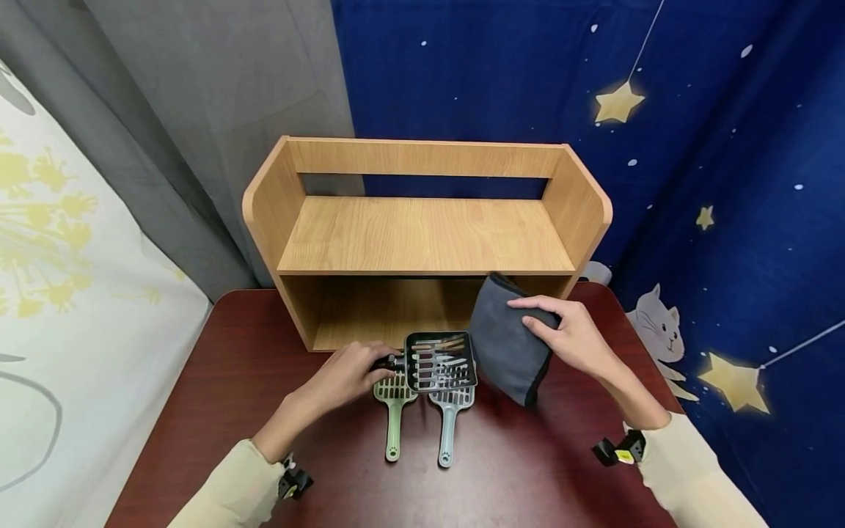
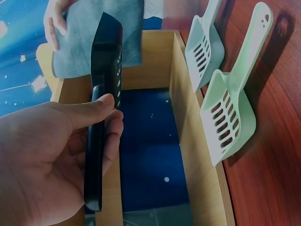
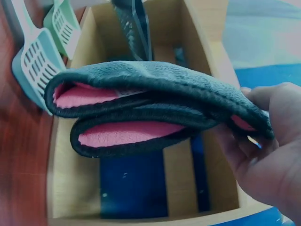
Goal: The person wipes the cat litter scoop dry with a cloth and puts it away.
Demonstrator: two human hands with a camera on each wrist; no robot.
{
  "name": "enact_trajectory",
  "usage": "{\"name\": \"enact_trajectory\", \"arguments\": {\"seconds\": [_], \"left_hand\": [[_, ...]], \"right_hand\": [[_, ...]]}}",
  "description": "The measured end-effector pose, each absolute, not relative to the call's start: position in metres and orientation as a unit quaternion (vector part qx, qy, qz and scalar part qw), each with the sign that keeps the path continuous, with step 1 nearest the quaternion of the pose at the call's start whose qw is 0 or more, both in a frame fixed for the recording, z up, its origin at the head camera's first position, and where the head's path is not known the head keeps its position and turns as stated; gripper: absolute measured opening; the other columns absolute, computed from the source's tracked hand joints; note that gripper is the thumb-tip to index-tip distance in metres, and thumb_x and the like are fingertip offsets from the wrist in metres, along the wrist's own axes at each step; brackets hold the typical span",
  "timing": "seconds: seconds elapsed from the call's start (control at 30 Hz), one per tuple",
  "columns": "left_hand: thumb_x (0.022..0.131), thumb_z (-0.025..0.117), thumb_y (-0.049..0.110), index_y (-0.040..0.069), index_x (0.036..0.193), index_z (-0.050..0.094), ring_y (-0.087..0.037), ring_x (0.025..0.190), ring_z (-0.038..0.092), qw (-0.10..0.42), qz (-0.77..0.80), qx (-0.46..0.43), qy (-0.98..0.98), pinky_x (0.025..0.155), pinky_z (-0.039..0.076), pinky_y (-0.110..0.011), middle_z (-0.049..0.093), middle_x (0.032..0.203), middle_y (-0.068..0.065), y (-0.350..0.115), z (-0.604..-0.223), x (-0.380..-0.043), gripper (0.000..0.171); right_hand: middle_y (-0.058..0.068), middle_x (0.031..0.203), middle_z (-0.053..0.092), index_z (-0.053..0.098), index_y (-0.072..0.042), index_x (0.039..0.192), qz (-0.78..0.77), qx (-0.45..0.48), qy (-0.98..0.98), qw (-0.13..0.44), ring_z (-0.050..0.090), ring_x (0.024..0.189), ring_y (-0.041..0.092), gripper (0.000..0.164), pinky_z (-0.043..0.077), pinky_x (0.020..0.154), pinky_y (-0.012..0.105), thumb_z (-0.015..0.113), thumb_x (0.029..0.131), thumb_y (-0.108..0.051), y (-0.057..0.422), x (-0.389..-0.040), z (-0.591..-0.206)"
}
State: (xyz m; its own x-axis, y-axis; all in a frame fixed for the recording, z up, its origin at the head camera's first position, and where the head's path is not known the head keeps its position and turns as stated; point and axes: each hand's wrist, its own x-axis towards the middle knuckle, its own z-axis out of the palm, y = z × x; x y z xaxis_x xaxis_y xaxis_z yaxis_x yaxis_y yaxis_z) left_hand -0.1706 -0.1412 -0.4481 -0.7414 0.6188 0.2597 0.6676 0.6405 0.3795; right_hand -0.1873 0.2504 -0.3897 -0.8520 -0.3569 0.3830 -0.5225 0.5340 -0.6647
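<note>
My left hand [image 1: 352, 372] grips the handle of a black slotted litter scoop [image 2: 107, 52], thumb pressed along it. In the head view the scoop's basket is raised over the heads of two other scoops. My right hand [image 1: 573, 334] pinches a folded grey cloth [image 1: 507, 341] by its side, thumb on the near face. Dark edging and pink inner layers of the cloth show in the right wrist view. The green litter scoop [image 1: 394, 418] and the pale blue litter scoop [image 1: 447, 429] lie side by side on the table, handles toward me.
A two-tier wooden shelf [image 1: 422, 235] stands at the back of the dark red table [image 1: 264, 396], just beyond both hands. Behind it hang a grey curtain [image 1: 218, 88] and a blue star-patterned curtain [image 1: 475, 73]. A white patterned cloth [image 1: 79, 293] hangs at the left.
</note>
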Motion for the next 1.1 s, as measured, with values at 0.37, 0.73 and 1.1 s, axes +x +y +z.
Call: {"name": "enact_trajectory", "arguments": {"seconds": [0.37, 0.73, 1.1], "left_hand": [[0.092, 0.083, 0.016, 0.002, 0.121, 0.077, -0.03, 0.108, 0.075, 0.054, -0.224, -0.332, -0.915, 0.088, 0.06, -0.046, 0.078, 0.118, -0.01, -0.126, -0.45, -0.171, 0.033], [0.091, 0.083, 0.011, 0.003, 0.117, 0.078, -0.024, 0.1, 0.076, 0.069, -0.252, -0.342, -0.903, 0.082, 0.06, -0.043, 0.078, 0.111, -0.007, -0.094, -0.443, -0.173, 0.028], [0.094, 0.081, 0.014, 0.006, 0.114, 0.079, -0.02, 0.096, 0.075, 0.07, -0.249, -0.344, -0.903, 0.08, 0.059, -0.041, 0.078, 0.106, -0.002, -0.089, -0.438, -0.173, 0.021]], "right_hand": [[-0.001, 0.126, 0.075, 0.077, -0.026, 0.129, 0.409, 0.217, -0.881, 0.093, 0.067, 0.099, 0.013, 0.036, 0.049, 0.084, 0.02, 0.081, 0.094, -0.016, 0.203, -0.166, -0.373], [0.013, 0.121, 0.073, 0.076, -0.007, 0.127, 0.387, 0.241, -0.89, -0.002, 0.074, 0.088, 0.011, 0.04, 0.056, 0.077, 0.024, 0.084, 0.088, -0.009, 0.146, -0.175, -0.399], [0.006, 0.11, 0.079, 0.081, -0.009, 0.116, 0.221, 0.305, -0.926, 0.036, 0.073, 0.099, 0.022, 0.028, 0.057, 0.085, 0.043, 0.082, 0.089, -0.01, 0.155, -0.185, -0.403]]}}
